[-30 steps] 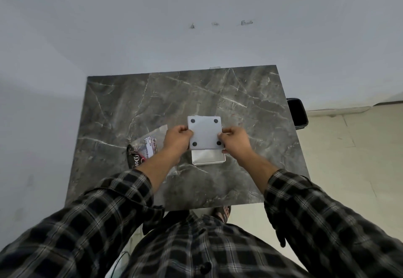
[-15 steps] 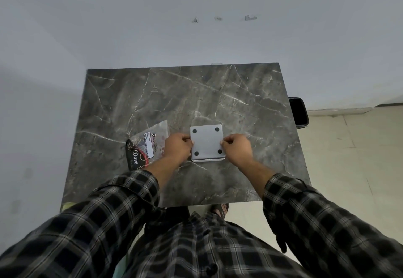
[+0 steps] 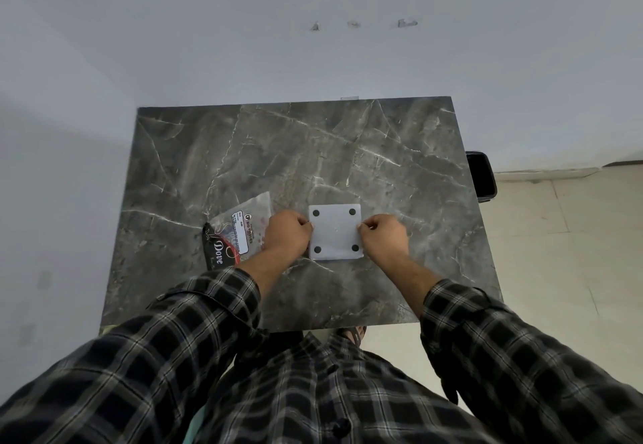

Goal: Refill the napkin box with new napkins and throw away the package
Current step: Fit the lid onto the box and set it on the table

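Head view: your left hand (image 3: 288,233) and right hand (image 3: 382,238), fingers clamped on the upturned napkin box (image 3: 335,232), hide its sides; the empty package (image 3: 236,234) lies beside your left hand, toward the surface's (image 3: 313,151) left edge.

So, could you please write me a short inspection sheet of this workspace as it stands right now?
Surface: dark grey marble-patterned tabletop, bare across its far half.
Job's things: white square napkin box lying bottom-up, four black round feet showing; clear plastic napkin package with a black and red printed end lying to its left.
Clutter: nothing seen.
Grippers: left hand and right hand pinch opposite side edges of the box.
Cables: nothing seen.
Surroundings: pale wall behind the table; black bin on the tiled floor off the table's right edge.
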